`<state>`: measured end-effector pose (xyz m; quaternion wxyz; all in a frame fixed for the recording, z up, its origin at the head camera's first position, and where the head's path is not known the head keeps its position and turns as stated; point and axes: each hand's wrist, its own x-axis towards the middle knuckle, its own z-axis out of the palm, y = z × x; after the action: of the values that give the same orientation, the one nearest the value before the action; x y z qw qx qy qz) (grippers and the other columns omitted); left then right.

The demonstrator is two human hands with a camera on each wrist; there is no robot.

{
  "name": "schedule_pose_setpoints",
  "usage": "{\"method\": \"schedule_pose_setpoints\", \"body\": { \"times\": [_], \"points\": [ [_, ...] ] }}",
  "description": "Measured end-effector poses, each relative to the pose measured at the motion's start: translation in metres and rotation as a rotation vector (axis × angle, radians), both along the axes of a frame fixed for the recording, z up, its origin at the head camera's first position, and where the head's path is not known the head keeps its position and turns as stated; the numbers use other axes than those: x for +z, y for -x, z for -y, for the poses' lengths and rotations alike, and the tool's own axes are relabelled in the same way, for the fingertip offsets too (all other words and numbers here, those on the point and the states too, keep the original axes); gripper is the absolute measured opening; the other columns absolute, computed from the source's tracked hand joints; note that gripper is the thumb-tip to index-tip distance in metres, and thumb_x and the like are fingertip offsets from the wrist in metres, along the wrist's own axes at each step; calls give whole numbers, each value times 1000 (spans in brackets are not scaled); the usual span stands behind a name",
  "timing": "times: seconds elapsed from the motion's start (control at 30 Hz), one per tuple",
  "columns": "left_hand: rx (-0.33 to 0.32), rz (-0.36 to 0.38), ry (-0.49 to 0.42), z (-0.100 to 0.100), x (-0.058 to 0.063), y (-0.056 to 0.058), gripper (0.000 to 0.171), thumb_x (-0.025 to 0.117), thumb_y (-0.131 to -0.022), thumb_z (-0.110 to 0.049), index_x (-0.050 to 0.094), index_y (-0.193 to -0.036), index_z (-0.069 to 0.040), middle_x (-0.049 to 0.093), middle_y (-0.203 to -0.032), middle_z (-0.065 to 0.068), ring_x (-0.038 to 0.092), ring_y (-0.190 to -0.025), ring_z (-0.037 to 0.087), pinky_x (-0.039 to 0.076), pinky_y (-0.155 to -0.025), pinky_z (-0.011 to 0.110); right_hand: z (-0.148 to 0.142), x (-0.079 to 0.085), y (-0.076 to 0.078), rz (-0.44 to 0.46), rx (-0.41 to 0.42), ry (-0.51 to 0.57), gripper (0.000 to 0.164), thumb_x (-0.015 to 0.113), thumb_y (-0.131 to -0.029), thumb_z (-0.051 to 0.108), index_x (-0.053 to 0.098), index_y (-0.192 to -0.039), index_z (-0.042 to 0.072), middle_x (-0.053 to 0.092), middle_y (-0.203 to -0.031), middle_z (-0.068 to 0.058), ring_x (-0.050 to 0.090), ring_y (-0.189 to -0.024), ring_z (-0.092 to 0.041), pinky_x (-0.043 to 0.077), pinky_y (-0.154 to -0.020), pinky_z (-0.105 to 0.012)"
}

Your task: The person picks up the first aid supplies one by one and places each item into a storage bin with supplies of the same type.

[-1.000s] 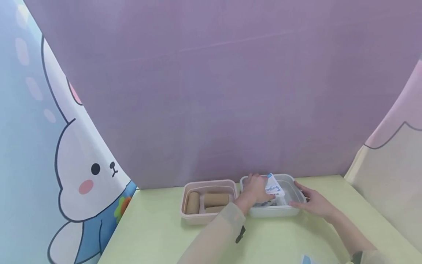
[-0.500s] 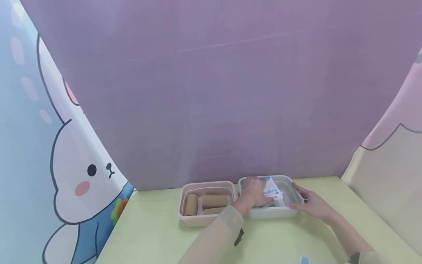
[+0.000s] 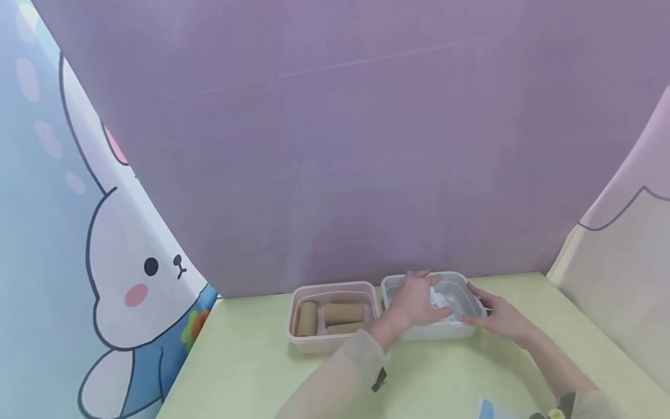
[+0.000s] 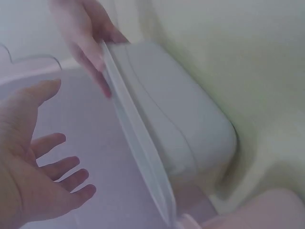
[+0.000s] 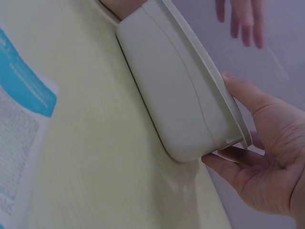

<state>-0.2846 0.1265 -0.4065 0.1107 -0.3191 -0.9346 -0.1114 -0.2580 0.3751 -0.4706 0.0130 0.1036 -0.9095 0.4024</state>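
Observation:
A pale grey-white plastic box (image 3: 437, 333) stands at the back right of the table. Over its left half hovers my left hand (image 3: 416, 299), its fingers spread and loosely bent in the left wrist view, with nothing between them. Under that hand a white packet with blue print (image 3: 437, 299) shows inside the box, partly hidden. My right hand (image 3: 499, 317) holds the box by its right end, and in the right wrist view the thumb lies on the rim while fingers reach below it.
Left of it is a pink box (image 3: 314, 345) with several brown paper rolls (image 3: 344, 313) inside. A blue-and-white packet (image 5: 28, 90) lies near the table's front edge. A purple cloth backdrop (image 3: 335, 145) rises behind the boxes.
My left hand has risen off the packet and shifted a little to the right, covering more of it. The right hand keeps its hold on the box end.

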Motion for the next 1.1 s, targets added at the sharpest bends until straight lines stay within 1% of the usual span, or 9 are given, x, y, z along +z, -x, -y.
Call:
{"method": "schedule_pose_setpoints", "body": {
  "times": [0.2,0.4,0.5,0.57,0.63,0.73,0.87,1.0,1.1],
  "points": [
    [-131,-90,-12,-4,1,-33,68,71,-93,-64,62,-148,-26,64,-151,-9,51,-149,15,44,-124,35,0,0,1,-4,-5,-17,97,81,-96,31,24,-164,-9,47,-153,-43,62,-130,-54,59,-85,-25],
    [-260,-46,-66,-10,2,-60,68,72,-95,-60,56,-155,-32,57,-158,-10,50,-148,11,42,-125,31,-3,2,1,-14,23,-20,96,79,-97,33,23,-164,-9,50,-151,-43,60,-130,-56,61,-95,-43],
    [-301,-2,-73,-13,1,-71,67,72,-95,-58,55,-155,-35,52,-162,-10,49,-149,10,43,-123,29,-4,3,0,-41,52,12,89,76,-97,23,25,-162,-11,59,-138,-43,70,-114,-32,60,-83,-32],
    [-318,-4,-58,-16,0,-77,68,74,-93,-59,55,-155,-36,50,-164,-11,49,-148,9,42,-121,24,-4,3,-1,-74,77,39,88,77,-94,17,27,-161,-13,60,-135,-43,67,-109,-12,55,-79,-21],
    [-339,-13,-37,-19,-2,-82,71,74,-93,-61,55,-155,-36,50,-163,-14,49,-146,5,40,-119,17,-3,2,-1,-116,92,43,88,79,-90,11,30,-158,-15,61,-130,-45,62,-103,-4,52,-75,-14],
    [-399,-72,10,-23,-7,-88,73,77,-91,-60,56,-155,-32,53,-160,-15,49,-146,1,34,-119,9,0,3,-2,-138,89,24,92,83,-90,17,30,-158,-17,56,-139,-48,66,-117,-19,53,-80,-12],
    [-482,-130,112,-29,-16,-94,71,79,-89,-61,62,-150,-29,60,-154,-16,48,-146,-3,28,-122,6,5,4,0,-69,19,-17,96,82,-94,29,28,-162,-12,52,-147,-45,65,-127,-46,54,-85,-15],
    [-526,-64,224,-35,-31,-102,68,77,-91,-61,62,-150,-32,60,-151,-20,48,-142,-9,28,-119,4,7,2,2,-24,-10,-38,98,83,-94,32,27,-163,-9,51,-150,-43,62,-132,-52,55,-90,-19],
    [-586,-11,221,-39,-42,-107,60,76,-95,-53,62,-149,-31,63,-147,-21,49,-137,-10,27,-116,1,6,2,2,-14,-13,-51,99,82,-94,34,26,-163,-9,50,-150,-44,61,-132,-54,56,-89,-23]
  ]
}}
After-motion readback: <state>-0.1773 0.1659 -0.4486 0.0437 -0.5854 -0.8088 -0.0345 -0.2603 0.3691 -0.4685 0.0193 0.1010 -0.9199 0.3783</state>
